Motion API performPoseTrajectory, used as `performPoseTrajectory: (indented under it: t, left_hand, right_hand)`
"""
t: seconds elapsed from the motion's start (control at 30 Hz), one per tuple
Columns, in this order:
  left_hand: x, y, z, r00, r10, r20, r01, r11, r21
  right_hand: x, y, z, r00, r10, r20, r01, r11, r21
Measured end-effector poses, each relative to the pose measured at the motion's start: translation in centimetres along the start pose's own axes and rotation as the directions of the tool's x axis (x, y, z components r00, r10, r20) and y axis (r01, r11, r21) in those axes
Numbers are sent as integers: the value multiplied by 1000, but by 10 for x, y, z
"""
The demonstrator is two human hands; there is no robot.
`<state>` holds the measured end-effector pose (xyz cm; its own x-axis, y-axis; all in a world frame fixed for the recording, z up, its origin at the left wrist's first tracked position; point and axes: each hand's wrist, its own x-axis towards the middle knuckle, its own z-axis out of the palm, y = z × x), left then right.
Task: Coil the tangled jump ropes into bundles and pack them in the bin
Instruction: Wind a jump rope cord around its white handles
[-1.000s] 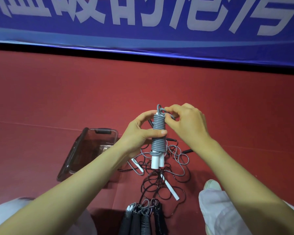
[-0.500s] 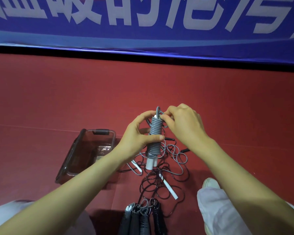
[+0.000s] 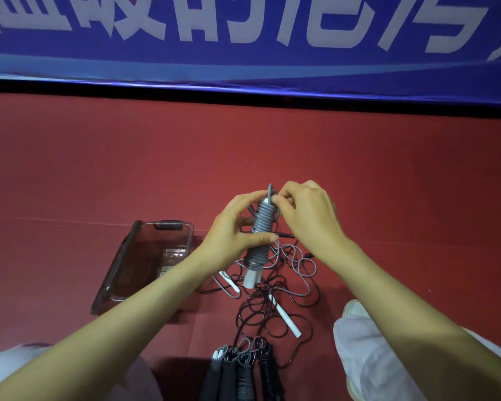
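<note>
Now held upright above the red floor (image 3: pixel 388 169), a grey jump rope (image 3: pixel 262 224) is wound in tight turns around its own pair of white handles (image 3: pixel 250 277), whose lower ends poke out beneath the coil. The person's left hand (image 3: pixel 232 233) grips the bundle at mid-height, with the thumb laid across the front of the turns and the other fingers (image 3: pixel 246 198) curled round the back. The right hand (image 3: pixel 307 215) meets it at the top, its fingers (image 3: pixel 281 199) pinching the rope's loose end, which sticks up in a small loop just above the coil.

Directly below the hands, loose grey and black ropes (image 3: pixel 272 308) lie tangled on the floor. One long white handle (image 3: pixel 285 318) rests at a slant among the loops, and a shorter white handle (image 3: pixel 229 282) lies at the tangle's left edge. Left of the tangle stands a dark-tinted clear plastic bin (image 3: pixel 119 273), open at the top and apart from the rope in hand; what lies at its bottom cannot be made out.

At the lower edge of the view, four wound bundles (image 3: pixel 240 371), mostly black, lie side by side on the floor close to the person. A pale trouser leg (image 3: pixel 368 357) and a light shoe (image 3: pixel 353 308) show at right. A blue banner (image 3: pixel 243 39) with large white characters runs along the far side of the floor.
</note>
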<state>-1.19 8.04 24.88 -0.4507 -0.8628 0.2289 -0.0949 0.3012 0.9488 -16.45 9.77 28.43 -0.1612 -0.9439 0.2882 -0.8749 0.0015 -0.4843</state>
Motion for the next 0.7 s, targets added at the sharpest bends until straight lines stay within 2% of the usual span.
performPoseTrajectory:
  t: [0.1,0.17,0.23,0.33,0.5,0.6,0.7]
  left_hand:
    - [1,6,-4,995,-99,-17,94,973,-210]
    - [0,6,-7,992,-121,-23,111,958,-263]
    - [-3,5,-7,992,-123,-3,117,952,-283]
    - [-5,5,-6,991,-134,23,134,928,-349]
    - [-6,5,-2,986,-158,43,162,895,-416]
    - [-7,3,-5,989,-141,44,148,929,-338]
    - [-7,1,-9,996,-71,58,81,980,-184]
  right_hand:
    - [0,0,0,997,-71,-29,74,986,150]
    - [-1,0,0,995,-97,-9,97,975,199]
    - [1,2,1,999,-54,-1,51,951,306]
    - [5,6,-3,996,73,44,-85,834,546]
    - [3,2,0,995,68,73,-97,833,544]
    - [2,1,0,990,101,99,-140,811,568]
    - [6,1,-4,955,165,246,-294,637,713]
